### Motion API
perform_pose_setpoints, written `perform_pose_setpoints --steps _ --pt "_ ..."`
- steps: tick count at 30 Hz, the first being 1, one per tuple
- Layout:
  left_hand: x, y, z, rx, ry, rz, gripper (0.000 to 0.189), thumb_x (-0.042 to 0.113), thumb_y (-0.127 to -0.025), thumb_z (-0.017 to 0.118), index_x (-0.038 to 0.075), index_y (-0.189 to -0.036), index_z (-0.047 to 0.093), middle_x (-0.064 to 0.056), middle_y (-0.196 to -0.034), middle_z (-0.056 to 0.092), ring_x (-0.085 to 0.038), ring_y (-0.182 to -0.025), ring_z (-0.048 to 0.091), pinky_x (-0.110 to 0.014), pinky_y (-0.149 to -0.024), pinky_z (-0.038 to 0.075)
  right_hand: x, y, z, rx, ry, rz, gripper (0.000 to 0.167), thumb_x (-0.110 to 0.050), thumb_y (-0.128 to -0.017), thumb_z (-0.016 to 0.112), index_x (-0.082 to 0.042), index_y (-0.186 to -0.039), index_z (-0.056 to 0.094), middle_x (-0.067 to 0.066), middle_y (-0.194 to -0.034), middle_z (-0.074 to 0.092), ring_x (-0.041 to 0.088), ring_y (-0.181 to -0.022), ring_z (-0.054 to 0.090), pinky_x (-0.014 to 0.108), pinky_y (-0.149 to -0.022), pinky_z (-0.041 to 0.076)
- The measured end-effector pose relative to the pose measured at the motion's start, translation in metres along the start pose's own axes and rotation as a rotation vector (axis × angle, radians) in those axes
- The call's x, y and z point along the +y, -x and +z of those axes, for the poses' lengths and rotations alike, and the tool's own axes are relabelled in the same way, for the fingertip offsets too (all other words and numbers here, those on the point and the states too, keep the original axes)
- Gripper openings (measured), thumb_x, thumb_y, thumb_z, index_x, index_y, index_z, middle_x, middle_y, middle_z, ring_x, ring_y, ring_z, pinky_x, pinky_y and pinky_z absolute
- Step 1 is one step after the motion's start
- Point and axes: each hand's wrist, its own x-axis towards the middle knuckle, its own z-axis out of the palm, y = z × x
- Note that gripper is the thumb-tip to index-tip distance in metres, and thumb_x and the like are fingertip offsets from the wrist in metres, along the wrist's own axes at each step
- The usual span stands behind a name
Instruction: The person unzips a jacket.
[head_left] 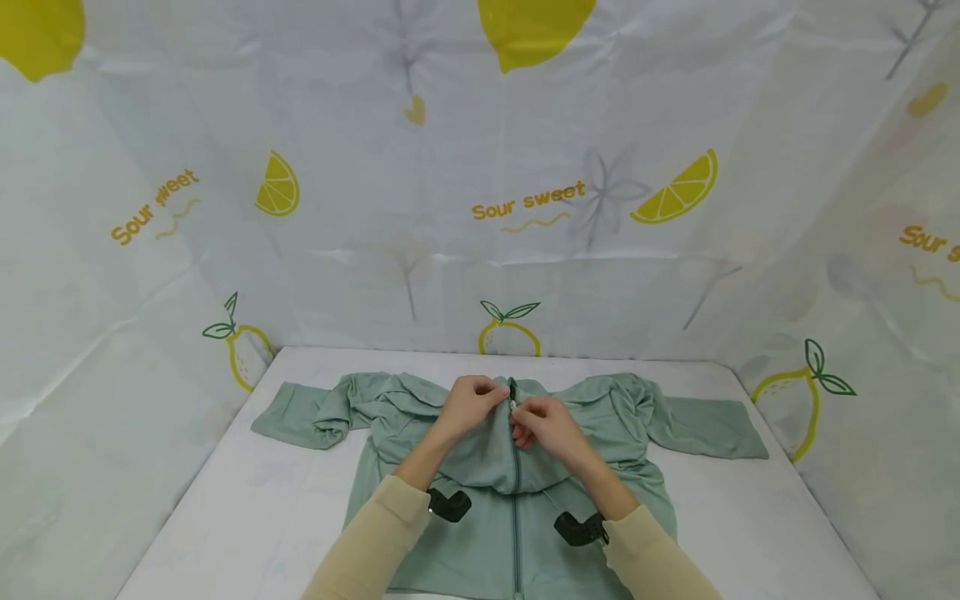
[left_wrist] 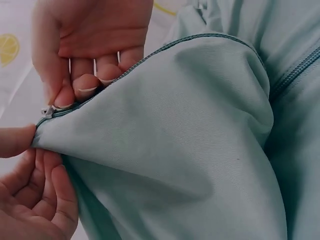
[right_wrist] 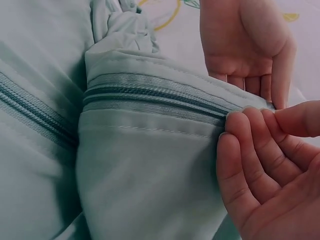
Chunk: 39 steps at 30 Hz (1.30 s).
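Note:
A light green zip jacket (head_left: 480,533) lies front up on the table, its sleeves spread to both sides. Its zipper (head_left: 516,533) runs down the middle, and the upper part of the front is raised in a fold. My left hand (head_left: 468,406) pinches the top edge of the fabric beside the zipper's upper end. Just to its right, my right hand (head_left: 546,423) pinches at the small metal zipper slider (left_wrist: 47,112). In the right wrist view, the fingers of my right hand (right_wrist: 270,165) cover the slider, and the zipper teeth (right_wrist: 155,97) run together below them.
The white table (head_left: 202,533) carries the jacket, with the left sleeve (head_left: 296,417) and right sleeve (head_left: 716,427) stretched toward its sides. A white curtain (head_left: 360,283) printed with lemons stands behind and around it. Black wrist cameras (head_left: 450,505) sit on both wrists.

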Motion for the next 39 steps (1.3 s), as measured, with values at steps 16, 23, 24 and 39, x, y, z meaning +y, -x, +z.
perform_pose_setpoints --steps 16,23,24,39 --pt "-0.006 -0.005 -0.032 0.224 0.201 -0.099 0.022 0.019 -0.102 0.066 -0.001 -0.103 0.072 -0.008 -0.09 0.066 -0.021 -0.082 0.063 -0.04 -0.08 0.056 0.011 0.027 -0.007 -0.096 0.047 -0.014 0.028 -0.015 -0.104 0.059 0.008 -0.091 0.068 0.017 -0.078 0.067 0.026 -0.068 0.065 0.044 -0.068 0.059" --pt "-0.012 0.001 -0.035 0.232 -0.019 -0.038 0.028 0.026 -0.103 0.064 0.0 -0.1 0.072 -0.009 -0.088 0.067 -0.023 -0.076 0.063 -0.036 -0.07 0.054 0.014 0.03 -0.007 -0.102 0.069 -0.035 0.029 -0.017 -0.105 0.058 0.007 -0.093 0.068 0.015 -0.079 0.068 0.026 -0.07 0.067 0.044 -0.068 0.059" --pt "-0.013 0.003 -0.034 0.215 -0.079 -0.024 0.029 0.027 -0.103 0.063 0.0 -0.098 0.072 -0.008 -0.085 0.067 -0.021 -0.072 0.061 -0.035 -0.066 0.052 0.013 0.03 -0.007 -0.098 0.064 -0.032 0.029 -0.017 -0.105 0.058 0.007 -0.093 0.068 0.015 -0.079 0.068 0.026 -0.07 0.067 0.043 -0.068 0.059" --pt "-0.008 0.03 -0.007 -0.158 0.061 -0.022 0.027 0.027 -0.1 0.068 0.004 -0.091 0.076 0.003 -0.066 0.054 -0.012 -0.056 0.043 -0.027 -0.055 0.038 0.004 0.026 0.001 -0.109 0.056 -0.084 0.028 -0.016 -0.107 0.054 0.007 -0.097 0.068 0.021 -0.083 0.067 0.037 -0.074 0.066 0.046 -0.069 0.058"
